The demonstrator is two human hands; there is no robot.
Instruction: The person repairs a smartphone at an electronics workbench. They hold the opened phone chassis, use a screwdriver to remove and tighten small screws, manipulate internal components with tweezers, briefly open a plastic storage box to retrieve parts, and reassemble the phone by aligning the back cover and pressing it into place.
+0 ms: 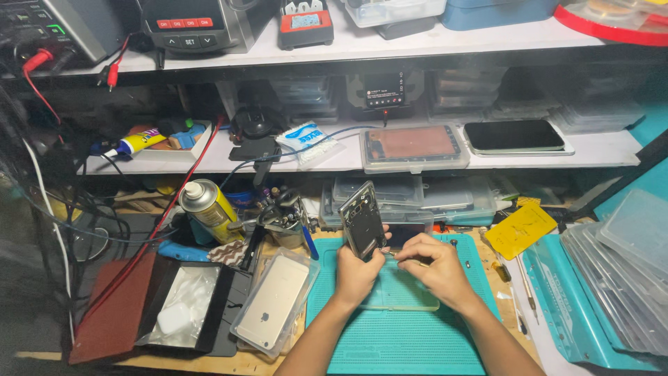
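While the left hand (356, 273) grips an opened phone frame (363, 220), that frame stands nearly upright above the teal work mat (403, 334), its lower end sunk into the hand and its upper end tilted slightly away toward the shelves. The frame's dark inner side, with small parts and holes, faces the camera. Fingers wrap its lower edge from behind and the thumb lies along its right side.

Just right of the frame, the right hand (435, 268) is curled, pinching a thin metal tool (407, 259) between thumb and forefinger; the tool's tip points left toward the frame's lower corner, close to the left thumb. Whether the tip touches the frame cannot be told. Both forearms rise from the near edge of the mat and converge over its far half, wrists bent a little inward, the hands almost touching.

Left of the mat lies a gold phone (271, 301) face down in a clear plastic tray, and beyond that a yellow spray can (209, 209) lies tilted. Right of the mat sits a yellow card (520, 228) and a stack of clear plastic lids (619, 278).
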